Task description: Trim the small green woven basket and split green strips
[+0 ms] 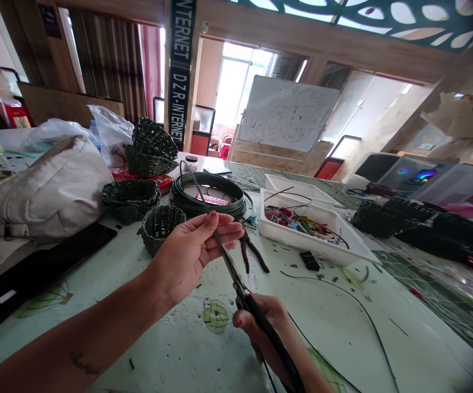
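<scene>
My left hand (187, 245) is palm up, with its thumb pinching a thin dark green strand (200, 191) against the fingers. The strand rises from my fingertips and bends over at its upper end. My right hand (267, 333) is closed around the black handles of a pair of scissors (242, 297). Their blades point up and left, reaching the left fingers along the strand's line; whether they touch it I cannot tell. Just beyond the left hand stands a small woven basket (163, 225), with a coil of dark green strand (242, 207) behind. Pliers (256, 252) lie right of my fingers.
A white tray (275, 236) holds tangled colourful pieces. More woven baskets (132, 199) stand at left near a pale bag (52, 185) and a black flat object (76, 256). A loose strand (354, 300) curves across the right side; a black clip (310, 261) lies near the tray.
</scene>
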The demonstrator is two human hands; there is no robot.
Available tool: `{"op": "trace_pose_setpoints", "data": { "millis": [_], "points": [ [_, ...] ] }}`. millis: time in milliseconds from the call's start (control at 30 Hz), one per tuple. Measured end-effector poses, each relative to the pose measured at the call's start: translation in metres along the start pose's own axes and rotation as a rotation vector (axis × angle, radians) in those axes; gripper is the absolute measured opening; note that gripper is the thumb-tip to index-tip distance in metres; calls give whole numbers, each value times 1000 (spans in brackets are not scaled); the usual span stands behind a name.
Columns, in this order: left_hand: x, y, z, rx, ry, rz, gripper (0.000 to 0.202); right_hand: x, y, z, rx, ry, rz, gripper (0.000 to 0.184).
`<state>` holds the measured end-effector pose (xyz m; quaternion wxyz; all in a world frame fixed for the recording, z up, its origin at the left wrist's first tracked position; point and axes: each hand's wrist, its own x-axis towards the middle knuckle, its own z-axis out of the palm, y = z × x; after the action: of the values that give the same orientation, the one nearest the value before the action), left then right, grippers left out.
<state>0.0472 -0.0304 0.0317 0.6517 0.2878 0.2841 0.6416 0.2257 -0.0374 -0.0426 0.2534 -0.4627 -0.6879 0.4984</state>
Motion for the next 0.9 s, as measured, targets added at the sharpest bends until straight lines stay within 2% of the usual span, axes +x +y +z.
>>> {"op": "trace_pose_setpoints", "data": {
  "millis": [167, 333, 500, 733, 900],
  "points": [
    [0, 0, 1, -3, 4, -6, 19, 4, 6, 1, 6, 5, -22, 63],
    [1, 16, -3, 64, -25, -75, 22, 4, 4, 2, -12, 7, -26, 64],
    [8, 31, -13, 67, -33, 14, 22, 7, 3, 2, -71, 5, -12, 67],
    [7, 27, -11, 32, -20, -36, 20, 9, 8, 1, -66, -1, -8, 68],
    [4, 24, -7, 21, 10, -10, 20, 6, 8, 1, -43, -28, -43, 67]
  ]
}}
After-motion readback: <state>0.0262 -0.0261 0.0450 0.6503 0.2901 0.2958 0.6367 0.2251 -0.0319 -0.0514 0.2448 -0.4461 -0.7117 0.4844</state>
